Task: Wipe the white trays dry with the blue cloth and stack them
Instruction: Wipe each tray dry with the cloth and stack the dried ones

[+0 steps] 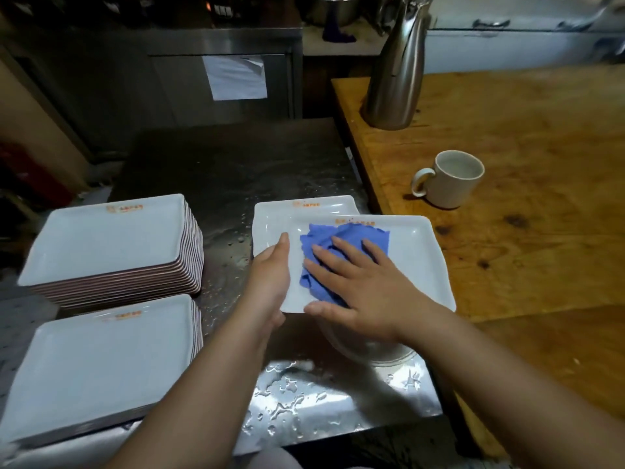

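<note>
Head view: the top white tray (416,262) is gripped at its left edge by the left hand (270,275), while the blue cloth (338,255) is pressed flat by the right hand (365,286). The finished stacks (108,245) lie leftward, nearer the left hand.

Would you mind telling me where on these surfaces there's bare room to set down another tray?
The steel counter is bare, though wet, behind the two tray stacks and the trays being wiped. The wooden table is open right of the mug and the steel jug. The counter's front is crowded: stacks left, both hands, the cloth and a bowl.
</note>
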